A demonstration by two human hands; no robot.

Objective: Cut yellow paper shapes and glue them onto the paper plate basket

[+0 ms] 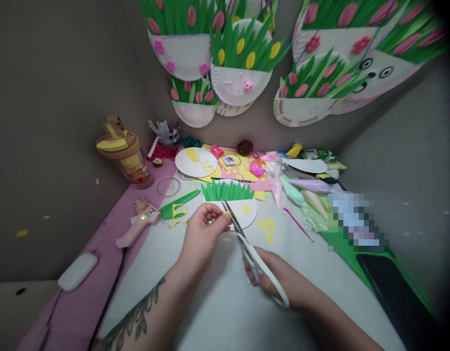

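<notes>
Between the thumb and fingers of my left hand (209,226) is a small yellow paper piece (227,214). My right hand (265,270) grips white-handled scissors (254,256), whose blades stand slightly apart beside that piece. Behind both hands lies a white paper plate (250,210) with a fringe of green paper grass (228,190) along its top and one yellow oval on it. Several yellow paper ovals (269,224) lie to the right of the plate. Left of my left hand are a yellow paper offcut with cut-out holes (179,214) and a green paper strip (186,202).
A pink hot glue gun (140,219) with a lit light lies at left, its cord running toward me. A lidded cup (124,156) stands behind it. Piping bags (309,185), a magenta stick (298,225) and a dark phone-like slab (393,287) are at right. Decorated plates (241,80) hang on the wall.
</notes>
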